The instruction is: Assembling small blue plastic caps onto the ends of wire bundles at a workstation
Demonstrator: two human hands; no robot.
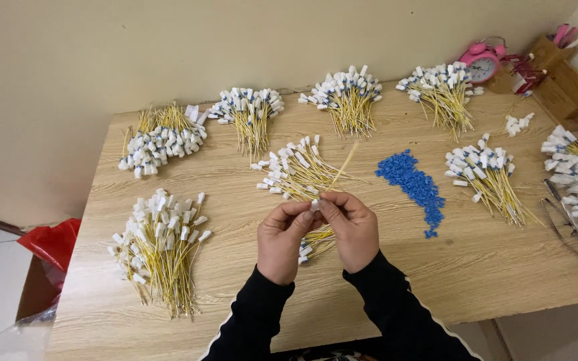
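My left hand (282,239) and my right hand (352,227) meet over the middle of the wooden table (436,267). Together their fingertips pinch a small white connector (315,205) on a thin yellow wire (346,162) that runs up and away to the right. A small bunch of yellow wires with white ends (316,242) lies under and between the hands. Just beyond them sits a loose pile of the same wires (296,174). A heap of small blue plastic pieces (413,184) lies to the right of my right hand.
Several bundles of yellow wires with white connectors ring the table: front left (158,247), back left (162,140), back centre (346,93), back right (443,87), right (490,174). Metal tweezers (566,220) lie at the right edge. A pink alarm clock (482,61) and wooden holder (560,73) stand in the far corner.
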